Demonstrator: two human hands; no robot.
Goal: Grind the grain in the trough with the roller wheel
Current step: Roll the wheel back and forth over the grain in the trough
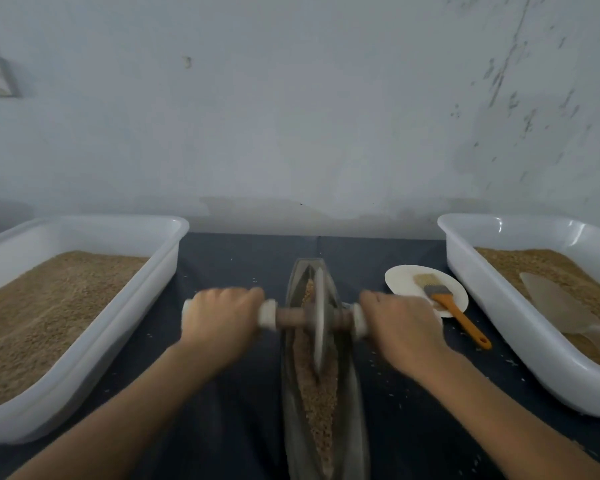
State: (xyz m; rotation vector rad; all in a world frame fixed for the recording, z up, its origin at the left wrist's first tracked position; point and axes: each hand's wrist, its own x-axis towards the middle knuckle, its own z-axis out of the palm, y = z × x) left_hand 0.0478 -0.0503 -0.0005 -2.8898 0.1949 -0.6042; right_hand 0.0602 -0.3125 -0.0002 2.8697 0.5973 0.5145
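Pale scuffed wall behind dark-covered worktop [229, 393]. Centre frame: long trough [293, 410] holds grain [317, 403], roller wheel [319, 320] standing upright in it. Left hand [222, 320] and right hand [400, 323] each grip clenched round axle handle ends. White tubs [84, 358] of grain at both edges; brush [447, 303] on plate [400, 280], right of centre.
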